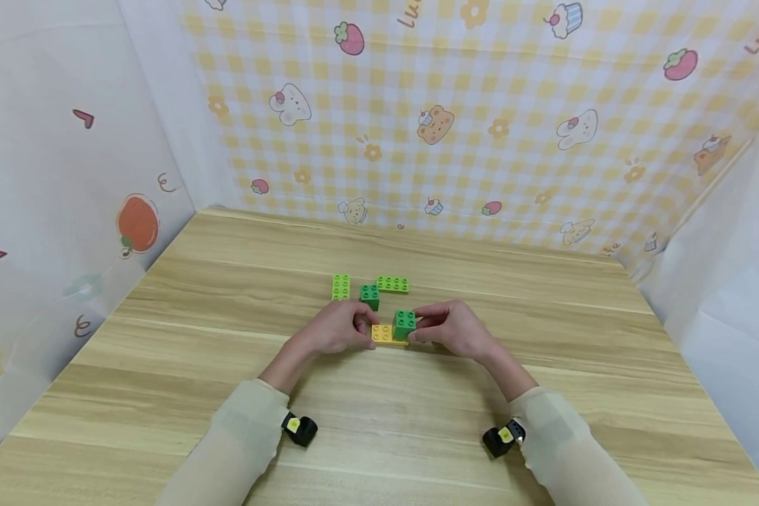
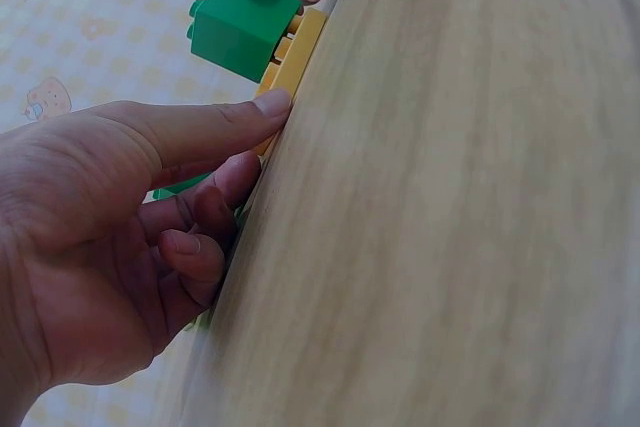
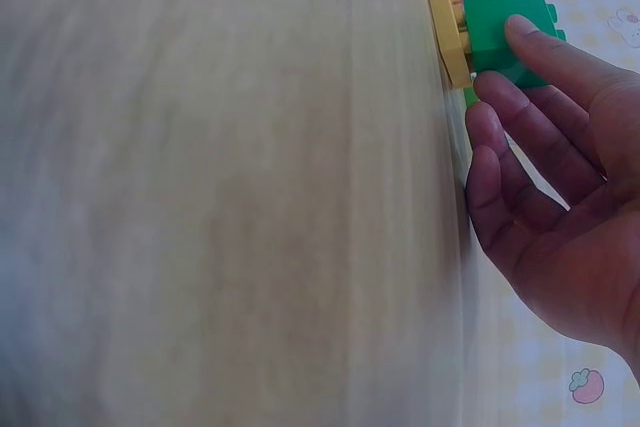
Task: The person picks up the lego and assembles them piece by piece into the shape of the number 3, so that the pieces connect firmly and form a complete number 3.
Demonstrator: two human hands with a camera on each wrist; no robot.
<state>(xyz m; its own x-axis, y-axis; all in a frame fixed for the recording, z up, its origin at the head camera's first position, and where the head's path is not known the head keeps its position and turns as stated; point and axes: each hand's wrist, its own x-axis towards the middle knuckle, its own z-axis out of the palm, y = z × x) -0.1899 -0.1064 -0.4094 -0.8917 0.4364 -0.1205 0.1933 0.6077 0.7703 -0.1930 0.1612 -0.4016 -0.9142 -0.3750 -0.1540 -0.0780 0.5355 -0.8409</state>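
Head view: lime bricks point(image 1: 393, 284) lie beyond; left hand point(image 1: 338, 328) pinches yellow brick point(image 1: 381, 333), right hand point(image 1: 453, 328) green brick point(image 1: 405, 325).

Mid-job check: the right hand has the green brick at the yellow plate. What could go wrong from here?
The held green brick might seat crookedly: the wrist views show yellow studs beneath it, so it seems not fully down. The yellow plate could slip if the left hand, pinching one end, loosens as the right hand presses. The left hand might also nudge the loose green brick close behind.
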